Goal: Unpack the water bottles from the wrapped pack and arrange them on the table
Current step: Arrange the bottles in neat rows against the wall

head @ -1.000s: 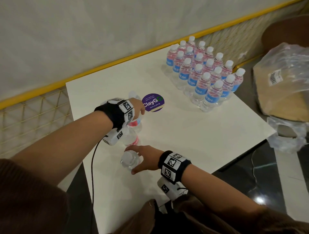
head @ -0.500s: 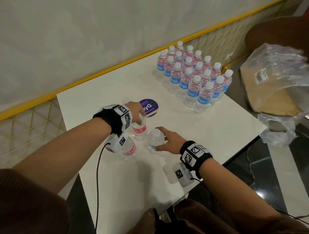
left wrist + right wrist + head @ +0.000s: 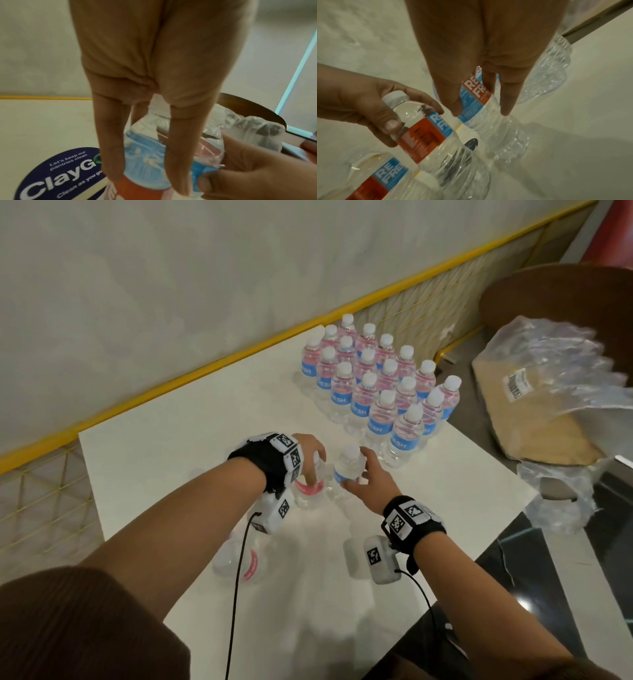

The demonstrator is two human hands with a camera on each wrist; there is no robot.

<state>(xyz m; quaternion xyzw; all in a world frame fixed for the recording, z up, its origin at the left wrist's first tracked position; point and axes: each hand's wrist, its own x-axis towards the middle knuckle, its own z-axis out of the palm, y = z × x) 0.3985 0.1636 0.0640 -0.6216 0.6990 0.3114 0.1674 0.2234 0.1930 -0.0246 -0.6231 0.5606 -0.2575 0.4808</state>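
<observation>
Two bottles (image 3: 347,470) gripped mid-table (image 3: 445,474); table edges well apart.

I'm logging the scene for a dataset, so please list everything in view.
grouped bottles: about eighteen, clear with blue-and-red labels and white caps, upright at the table's far right
bottle in left hand: one, same kind, mid-table
bottle in right hand: one, same kind, beside it
loose bottle: one, same kind, under the left forearm
table: one, white
sticker: one, dark blue, on the table
plastic wrap: one, clear, right of the table, over a cardboard tray
left hand: grips its bottle's neck
right hand: grips its bottle
</observation>
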